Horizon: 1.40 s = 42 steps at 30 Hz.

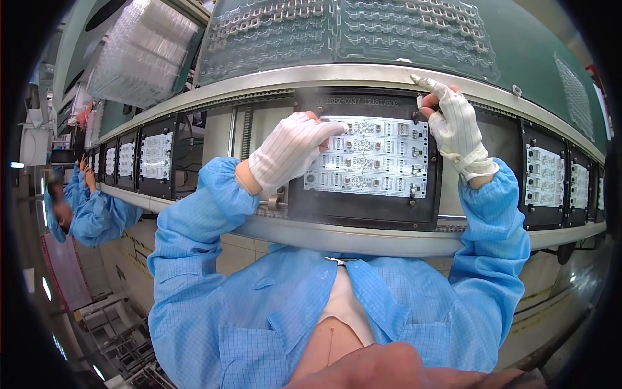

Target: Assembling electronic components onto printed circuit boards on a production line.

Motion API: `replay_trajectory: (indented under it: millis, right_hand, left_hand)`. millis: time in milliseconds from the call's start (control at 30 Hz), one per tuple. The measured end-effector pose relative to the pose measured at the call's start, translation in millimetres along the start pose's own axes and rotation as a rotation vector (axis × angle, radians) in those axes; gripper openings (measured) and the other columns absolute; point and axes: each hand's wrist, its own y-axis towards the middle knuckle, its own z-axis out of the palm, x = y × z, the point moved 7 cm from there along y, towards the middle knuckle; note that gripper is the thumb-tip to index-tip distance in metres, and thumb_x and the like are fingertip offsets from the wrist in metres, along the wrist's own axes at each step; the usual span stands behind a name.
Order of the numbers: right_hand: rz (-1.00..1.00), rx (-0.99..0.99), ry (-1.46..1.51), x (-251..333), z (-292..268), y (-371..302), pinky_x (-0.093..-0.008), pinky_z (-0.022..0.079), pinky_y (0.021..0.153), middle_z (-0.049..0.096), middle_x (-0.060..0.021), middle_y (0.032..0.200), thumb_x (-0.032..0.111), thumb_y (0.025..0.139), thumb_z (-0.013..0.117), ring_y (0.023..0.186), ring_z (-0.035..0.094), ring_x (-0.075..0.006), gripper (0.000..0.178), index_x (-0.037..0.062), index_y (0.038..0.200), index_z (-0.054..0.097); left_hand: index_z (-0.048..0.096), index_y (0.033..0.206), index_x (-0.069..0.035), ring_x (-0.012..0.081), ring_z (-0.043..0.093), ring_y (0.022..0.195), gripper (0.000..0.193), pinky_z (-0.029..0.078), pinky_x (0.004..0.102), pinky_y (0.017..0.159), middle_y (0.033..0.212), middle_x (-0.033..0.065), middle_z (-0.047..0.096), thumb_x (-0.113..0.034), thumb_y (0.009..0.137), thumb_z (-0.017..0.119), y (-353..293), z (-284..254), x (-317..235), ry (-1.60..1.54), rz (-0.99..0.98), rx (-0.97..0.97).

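Note:
A white circuit board panel point(366, 157) with rows of small components lies in a black carrier point(363, 217) on the conveyor in front of me. My left hand point(288, 150), in a white striped glove, reaches over the board's upper left corner. Its thumb and forefinger come together at the top row, and whatever is between them is hidden. Beyond the board's upper right corner is my right hand point(457, 129), gloved with some bare fingertips. Its thumb and a bent finger pinch a small pale part point(420, 101), while the forefinger points outward.
Clear plastic trays point(272, 45) holding small parts stand on the green bench behind the conveyor rail point(369, 72). Stacked clear trays point(142, 55) are at the upper left. More boards in black carriers point(155, 155) line the conveyor both ways. A co-worker point(97, 211) in blue works far left.

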Motion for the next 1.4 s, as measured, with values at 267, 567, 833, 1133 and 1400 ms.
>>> replay_trajectory:
  millis: [267,567,833,1133,1400]
  right_hand:
    - [0.274,0.11,0.184,23.7,-0.4,-9.3,-0.0335,0.053,0.072,0.064,-0.0095,0.08,-0.008,0.08,0.06,0.074,0.064,-0.0207,0.062,0.0131,0.138,0.056]
    - [0.107,0.256,0.01,44.2,11.1,-40.8,-0.0376,0.051,0.076,0.063,-0.0054,0.078,-0.012,0.068,0.059,0.075,0.061,-0.0264,0.076,0.0157,0.139,0.055]
    - [0.086,0.416,-0.156,44.6,17.9,-35.9,-0.0381,0.049,0.074,0.062,-0.0045,0.077,-0.012,0.07,0.057,0.071,0.059,-0.0253,0.078,0.0189,0.142,0.053]
    - [-0.03,0.35,-0.274,61.5,24.4,-37.4,-0.0341,0.049,0.077,0.063,-0.0034,0.078,-0.012,0.071,0.057,0.08,0.061,-0.0243,0.064,0.0139,0.129,0.064]
    - [0.066,0.45,-0.207,54.6,9.2,-21.9,-0.0353,0.051,0.08,0.067,-0.0067,0.083,-0.005,0.078,0.059,0.082,0.064,-0.0242,0.05,0.0109,0.124,0.067]
  left_hand:
    - [0.063,0.119,-0.008,0.0292,0.063,0.082,0.046,0.051,0.0402,0.084,0.083,0.0098,0.063,0.003,0.074,0.067,0.8,19.4,-18.9,0.211,0.107,-0.047]
    - [0.064,0.114,-0.007,0.0302,0.064,0.086,0.04,0.052,0.0407,0.077,0.093,0.0112,0.068,-0.002,0.075,0.073,-12.3,2.0,-1.2,-0.04,-0.049,-0.296]
    - [0.065,0.114,-0.007,0.0303,0.065,0.086,0.035,0.053,0.0398,0.077,0.095,0.0112,0.069,0.0,0.08,0.07,-25.7,-3.8,17.0,-0.094,-0.074,-0.34]
    - [0.065,0.112,-0.006,0.0295,0.063,0.09,0.04,0.051,0.0405,0.081,0.094,0.0093,0.065,0.006,0.074,0.065,-32.4,-5.0,0.1,-0.125,0.043,-0.279]
    - [0.068,0.092,-0.009,0.0284,0.06,0.101,0.023,0.048,0.0431,0.09,0.098,0.0068,0.062,-0.004,0.069,0.067,-62.9,-2.1,-20.2,-0.162,0.257,-0.1]
